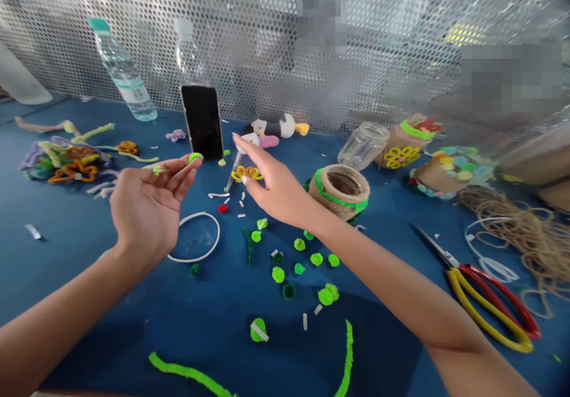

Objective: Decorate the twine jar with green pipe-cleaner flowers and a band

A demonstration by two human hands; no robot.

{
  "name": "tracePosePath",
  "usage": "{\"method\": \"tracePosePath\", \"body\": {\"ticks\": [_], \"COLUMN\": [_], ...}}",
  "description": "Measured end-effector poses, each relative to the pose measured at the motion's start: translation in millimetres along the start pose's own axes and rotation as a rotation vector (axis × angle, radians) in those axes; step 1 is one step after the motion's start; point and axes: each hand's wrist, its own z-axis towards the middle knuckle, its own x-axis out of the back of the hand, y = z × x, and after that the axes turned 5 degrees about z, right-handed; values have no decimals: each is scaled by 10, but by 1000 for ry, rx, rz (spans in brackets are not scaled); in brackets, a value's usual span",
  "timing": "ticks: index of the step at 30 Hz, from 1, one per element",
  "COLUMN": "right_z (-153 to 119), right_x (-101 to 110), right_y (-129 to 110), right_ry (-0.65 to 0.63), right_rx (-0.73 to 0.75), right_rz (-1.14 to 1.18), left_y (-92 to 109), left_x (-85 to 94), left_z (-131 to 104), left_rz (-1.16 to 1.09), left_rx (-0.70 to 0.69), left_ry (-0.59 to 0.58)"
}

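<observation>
My left hand (149,204) is raised palm up, pinching a small bright green fuzzy pipe-cleaner coil (195,157) between thumb and fingertips. A pale green bit (157,170) shows by its fingers. My right hand (274,186) reaches across the table with index finger and thumb apart and nothing visible between them. Nearest to it are a yellow pipe-cleaner flower (249,173) and a pen (232,174), partly behind the hand. Below both hands lie several green coils (278,275), some with white strips on them. A jar wrapped in twine (338,192) with a green band stands behind my right wrist.
A phone (202,121) leans against a bottle at the back. Scissors (483,302) and loose twine (525,231) lie at right, near a glass jar (364,145) and decorated pots. Pipe-cleaner pieces (80,159) are heaped at left, and a white ring (218,231) lies centrally.
</observation>
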Motion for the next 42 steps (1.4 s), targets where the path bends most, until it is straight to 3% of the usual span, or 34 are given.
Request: {"method": "tracePosePath", "body": {"ticks": [4, 9, 15, 21, 25, 27, 31, 36, 39, 42], "right_z": [-315, -694, -795, -880, -1001, -1059, -1134, -1148, -1146, -1150], "right_x": [-22, -93, -74, -47, -3, 0, -35, -26, 8, 13], "right_y": [30, -12, -8, -67, -113, -120, -97, -76, -61, -28], "right_ry": [53, -13, 22, 100, 124, 140, 162, 25, 8, 90], "right_rx": [-144, -294, -311, -353, -447, -500, -565, -609, -678, -737], "right_rz": [217, 388, 540, 599, 682, 715, 803, 905, 978, 1055], "left_y": [-20, -156, -202, -183, -185, -190, -207, -216, -225, -244], "left_x": [-3, 16, 17, 36, 50, 46, 21, 25, 61, 103], "left_z": [-126, -450, -567, -565, -675, -737, -807, -803, -790, -774], "left_rz": [11, 178, 186, 242, 477, 495, 390, 368, 397, 518], "left_rx": [33, 293, 425, 362, 78, 8, 119, 176, 146, -18], "left_ry": [-102, -549, -623, -719, -759, -808, -855, -926, -985, -979]}}
